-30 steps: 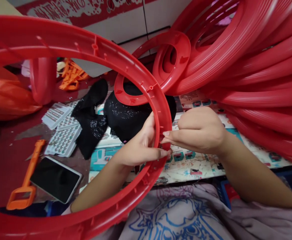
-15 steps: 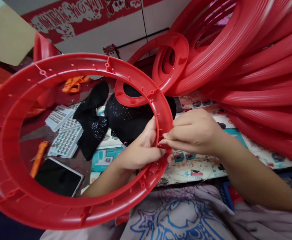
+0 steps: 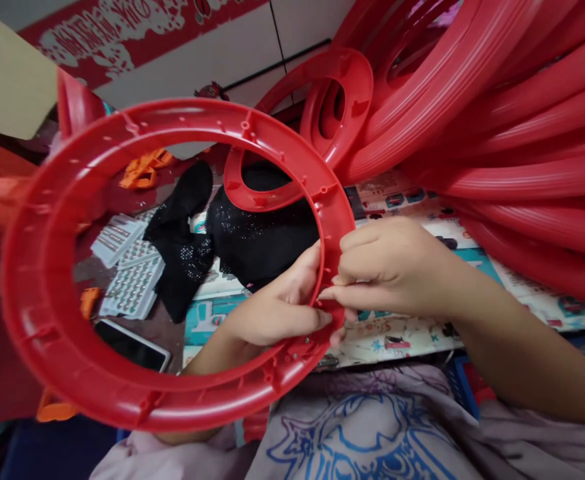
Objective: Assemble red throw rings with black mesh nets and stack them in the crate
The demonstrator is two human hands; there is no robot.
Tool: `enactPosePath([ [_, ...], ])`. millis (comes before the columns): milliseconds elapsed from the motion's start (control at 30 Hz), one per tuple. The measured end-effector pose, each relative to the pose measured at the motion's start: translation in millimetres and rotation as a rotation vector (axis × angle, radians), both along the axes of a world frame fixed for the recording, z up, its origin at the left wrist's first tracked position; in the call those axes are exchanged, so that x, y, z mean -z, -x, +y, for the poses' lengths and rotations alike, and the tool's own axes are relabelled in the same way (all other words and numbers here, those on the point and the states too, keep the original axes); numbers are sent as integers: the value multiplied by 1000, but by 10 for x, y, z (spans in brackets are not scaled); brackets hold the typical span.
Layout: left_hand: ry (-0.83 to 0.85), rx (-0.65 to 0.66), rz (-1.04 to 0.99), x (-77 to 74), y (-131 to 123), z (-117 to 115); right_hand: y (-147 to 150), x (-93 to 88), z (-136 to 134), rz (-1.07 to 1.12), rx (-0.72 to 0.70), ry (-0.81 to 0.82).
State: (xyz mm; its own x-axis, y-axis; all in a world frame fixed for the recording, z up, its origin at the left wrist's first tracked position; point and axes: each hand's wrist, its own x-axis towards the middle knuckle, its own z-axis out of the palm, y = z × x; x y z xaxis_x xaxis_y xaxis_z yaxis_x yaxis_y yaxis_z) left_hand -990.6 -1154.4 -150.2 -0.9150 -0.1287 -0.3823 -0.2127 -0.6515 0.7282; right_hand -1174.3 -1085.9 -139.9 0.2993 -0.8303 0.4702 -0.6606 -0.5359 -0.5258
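Note:
A large red plastic ring (image 3: pixel 47 267) with small pegs on its inner face fills the left half of the head view, held upright. My left hand (image 3: pixel 277 307) reaches through the ring and grips its right rim from inside, fingers closed on it. My right hand (image 3: pixel 392 267) pinches the same stretch of rim from outside, thumb and forefinger pressed together against a peg; whether something small sits between them I cannot make out.
A tall stack of red rings (image 3: pixel 512 113) crowds the right. Smaller red rings (image 3: pixel 342 100) lean behind a black sparkly cloth (image 3: pixel 252 240). White trays of small parts (image 3: pixel 132 280), a dark tablet (image 3: pixel 132 343) and orange plastic pieces (image 3: pixel 142 170) lie on the floor.
The ring has swung right and further from the camera, so nearly all of it shows now. Both hands stay pinched on its right rim, and the view has tilted slightly.

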Motion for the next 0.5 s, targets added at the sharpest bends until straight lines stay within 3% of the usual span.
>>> enactPosePath([
  [233, -72, 38, 32, 24, 25, -29, -49, -47, 39, 12, 98, -87],
  [500, -15, 73, -9, -18, 67, -41, -115, -174, 24, 24, 194, -547],
])
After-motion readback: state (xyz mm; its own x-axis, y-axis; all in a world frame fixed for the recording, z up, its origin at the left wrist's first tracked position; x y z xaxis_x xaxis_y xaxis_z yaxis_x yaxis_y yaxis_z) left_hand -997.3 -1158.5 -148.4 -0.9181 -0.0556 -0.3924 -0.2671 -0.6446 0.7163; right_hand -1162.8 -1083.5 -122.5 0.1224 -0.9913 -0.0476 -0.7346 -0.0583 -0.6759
